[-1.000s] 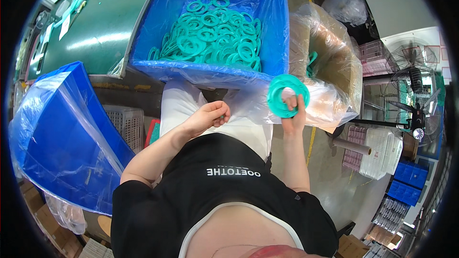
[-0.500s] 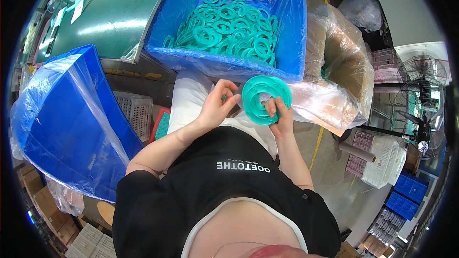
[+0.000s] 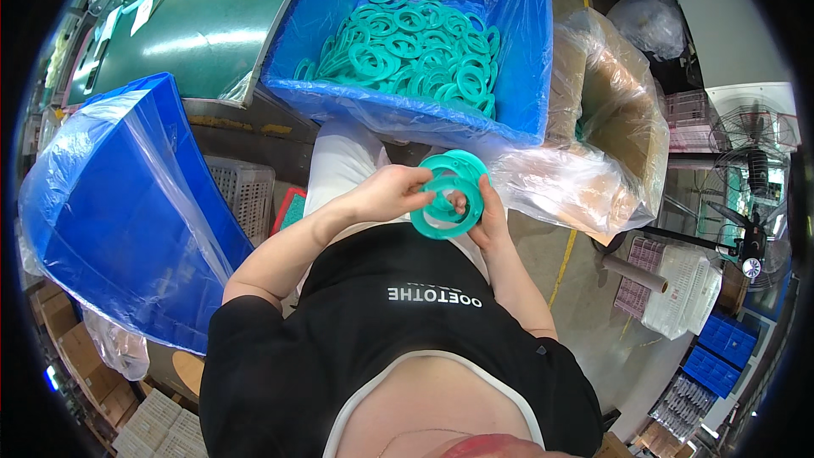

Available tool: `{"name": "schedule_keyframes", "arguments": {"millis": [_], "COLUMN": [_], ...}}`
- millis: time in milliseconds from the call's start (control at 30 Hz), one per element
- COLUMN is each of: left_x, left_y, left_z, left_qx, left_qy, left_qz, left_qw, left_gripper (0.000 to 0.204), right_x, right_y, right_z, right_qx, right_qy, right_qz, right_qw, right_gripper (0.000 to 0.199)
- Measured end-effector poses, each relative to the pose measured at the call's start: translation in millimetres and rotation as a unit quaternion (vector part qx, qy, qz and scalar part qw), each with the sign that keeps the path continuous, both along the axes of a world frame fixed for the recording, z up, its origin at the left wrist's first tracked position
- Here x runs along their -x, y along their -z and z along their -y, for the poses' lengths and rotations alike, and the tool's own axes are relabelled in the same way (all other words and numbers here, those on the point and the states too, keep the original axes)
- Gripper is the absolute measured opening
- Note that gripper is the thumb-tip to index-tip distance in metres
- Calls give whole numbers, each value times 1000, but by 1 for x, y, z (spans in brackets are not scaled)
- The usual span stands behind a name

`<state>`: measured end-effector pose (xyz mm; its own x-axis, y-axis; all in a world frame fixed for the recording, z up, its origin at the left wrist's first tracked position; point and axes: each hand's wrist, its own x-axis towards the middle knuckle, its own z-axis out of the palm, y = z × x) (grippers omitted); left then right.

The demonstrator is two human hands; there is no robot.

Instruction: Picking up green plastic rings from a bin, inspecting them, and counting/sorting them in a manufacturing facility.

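In front of my belly I hold green plastic rings point(image 3: 435, 229), apparently more than one stacked, tilted toward me with the open centre showing. My right hand point(image 3: 490, 222) grips them from the right, its thumb along the outer rim and fingertips showing through the hole. On the left side, the thumb and fingers of my left hand point(image 3: 394, 192) pinch the rim. Beyond them, a big blue bin point(image 3: 407, 121) lined with clear plastic contains a heap of similar green rings point(image 3: 407, 42).
A tilted blue bin point(image 3: 127, 229) with clear film stands at my left. A plastic-lined cardboard box point(image 3: 627, 119) adjoins the ring bin on the right. There is a green-topped table point(image 3: 212, 21) at the far left, a grey crate point(image 3: 242, 195) below it, and a black fan point(image 3: 750, 242) at the right.
My left hand has moved right and now touches the rings, where it was apart before. The rings have shifted slightly down and left and tilted in my right hand.
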<state>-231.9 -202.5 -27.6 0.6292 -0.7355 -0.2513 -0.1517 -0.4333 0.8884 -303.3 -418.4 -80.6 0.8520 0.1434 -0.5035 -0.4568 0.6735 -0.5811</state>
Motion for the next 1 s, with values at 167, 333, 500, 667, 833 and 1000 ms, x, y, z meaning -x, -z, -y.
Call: {"name": "schedule_keyframes", "arguments": {"millis": [167,333,500,667,833,1000], "left_x": [9,5,14,18,19,-12], "left_y": [35,16,10,21,39,43], "left_z": [-4,-17,-8,2,7,6], "left_qx": [231,293,216,99,-73,59], "left_qy": [-122,-66,-81,-127,-144,-227], "left_qz": [-142,-482,-374,-5,268,182], "left_qw": [955,823,898,987,950,955], "left_gripper": [22,26,27,22,10,14], "right_x": [5,8,8,1,2,-1], "right_y": [-4,-3,-9,-25,-35,-30], "right_z": [-4,-8,0,-9,-20,6], "right_qx": [229,208,174,249,256,265], "right_qy": [44,43,20,67,93,114], "right_qz": [64,110,123,119,118,145], "right_qw": [970,971,977,959,955,946], "right_gripper": [50,53,53,41,42,35]}}
